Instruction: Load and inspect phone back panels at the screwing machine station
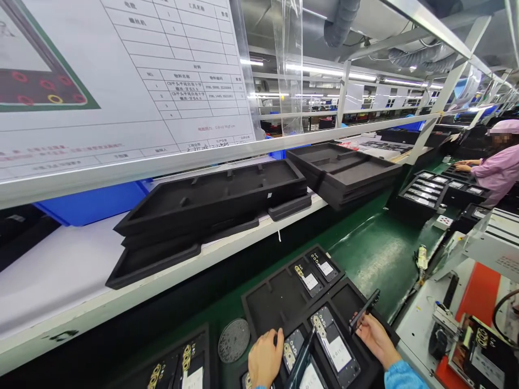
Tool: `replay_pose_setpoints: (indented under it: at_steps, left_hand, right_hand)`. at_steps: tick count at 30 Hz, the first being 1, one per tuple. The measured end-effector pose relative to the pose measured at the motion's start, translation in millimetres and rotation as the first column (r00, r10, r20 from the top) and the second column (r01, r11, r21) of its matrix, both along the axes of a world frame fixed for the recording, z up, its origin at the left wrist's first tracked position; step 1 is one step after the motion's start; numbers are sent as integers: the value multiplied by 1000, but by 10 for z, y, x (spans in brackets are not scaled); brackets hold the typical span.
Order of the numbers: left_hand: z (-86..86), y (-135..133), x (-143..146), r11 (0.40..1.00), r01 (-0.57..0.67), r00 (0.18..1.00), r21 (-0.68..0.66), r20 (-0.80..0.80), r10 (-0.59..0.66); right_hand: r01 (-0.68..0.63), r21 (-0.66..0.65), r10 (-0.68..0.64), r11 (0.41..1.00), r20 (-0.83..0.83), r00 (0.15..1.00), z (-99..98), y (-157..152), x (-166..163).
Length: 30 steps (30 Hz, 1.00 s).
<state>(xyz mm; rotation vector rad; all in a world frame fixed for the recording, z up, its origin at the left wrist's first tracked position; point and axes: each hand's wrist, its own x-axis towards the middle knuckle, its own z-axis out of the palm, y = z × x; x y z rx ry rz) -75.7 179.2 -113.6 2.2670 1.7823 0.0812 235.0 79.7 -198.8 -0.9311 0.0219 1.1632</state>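
The left hand (265, 359) rests palm down on the near tray (284, 294), a black foam tray at the near edge of the green belt (373, 254). Its fingers are curled onto the foam. A dark slab (302, 361) stands tilted just beside it, but I cannot tell whether the left grip closes on it. The right hand (375, 336) is over the same tray's right rim, its grip pinching a thin dark panel (365, 309) that is raised and slanted off the foam. Between the hands a back cover (335, 348) lies flat in one compartment, and two more covers (317, 274) lie in the tray's far compartments. A round mesh disc (234, 339) lies on the belt just left of the tray. The desk (417, 319) to the right carries a red fixture (480, 300). Beyond the belt's far edge, a white shelf (60, 270) holds stacks of empty foam trays (211, 200). A printed sheet (121, 81) hangs above the shelf. Far along the belt a co-worker's sleeve (497, 168) reaches over more filled trays (430, 189).
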Motion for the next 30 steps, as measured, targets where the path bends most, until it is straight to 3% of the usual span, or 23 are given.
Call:
replay_pose_setpoints:
  at_steps: [4,12,21,30]
  left_hand:
    - [7,-1,0,1000,1,1000,-7,-5,-1]
    - [29,-8,3,1000,6,1000,-22,-16,-6]
    - [6,7,2,1000,2,1000,-14,-21,-2]
    - [9,0,0,1000,8,1000,-12,-23,-8]
  right_hand:
    - [-34,6,33,999,44,998,45,0,-32]
    - [61,35,-66,998,164,984,72,101,-182]
    - [71,27,-72,997,55,996,-28,96,-82]
    - [58,67,-61,996,45,997,4,90,-166]
